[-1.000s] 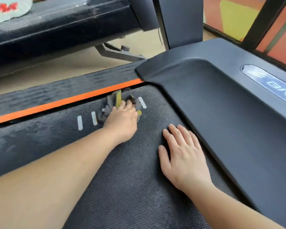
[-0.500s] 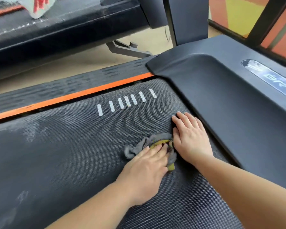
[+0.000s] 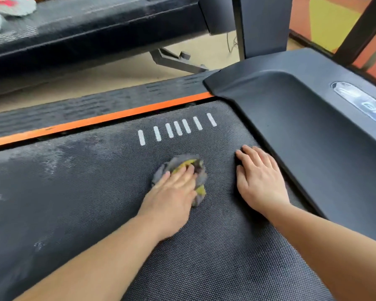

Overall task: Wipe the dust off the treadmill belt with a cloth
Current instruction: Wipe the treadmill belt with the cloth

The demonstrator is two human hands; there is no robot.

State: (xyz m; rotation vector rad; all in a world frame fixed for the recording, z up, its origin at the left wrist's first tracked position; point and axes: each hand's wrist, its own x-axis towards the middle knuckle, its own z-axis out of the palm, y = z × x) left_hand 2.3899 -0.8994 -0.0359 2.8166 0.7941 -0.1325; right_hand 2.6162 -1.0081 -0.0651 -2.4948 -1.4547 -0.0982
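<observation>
Head view, looking down on treadmill belt (image 3: pixel 96 203), dark and finely textured.

Left hand (image 3: pixel 172 192): palm down, fingers extended and close together, pressing a crumpled cloth (image 3: pixel 182 162) flat onto the belt. Not a closed grip; the hand lies spread over the cloth, which is grey with yellow patches and bunches out ahead of the fingertips and along the thumb side. Cloth sits near the middle of the belt, just below a row of seven short white marks (image 3: pixel 177 128).

Right hand (image 3: pixel 258 181): open, empty, palm flat on the belt, fingers together, just beside the edge of the black motor cover (image 3: pixel 302 127). Well apart from the cloth; bare belt between the two hands.

Belt surface: pale grey dust smears visible on the left portion (image 3: pixel 48 161); the area around and below the hands looks darker and cleaner.

Orange strip (image 3: pixel 96 121) runs along the far belt edge, with a black side rail (image 3: pixel 74 109) beyond it. Second treadmill (image 3: pixel 96 35) stands farther back across beige floor (image 3: pixel 117 77).
</observation>
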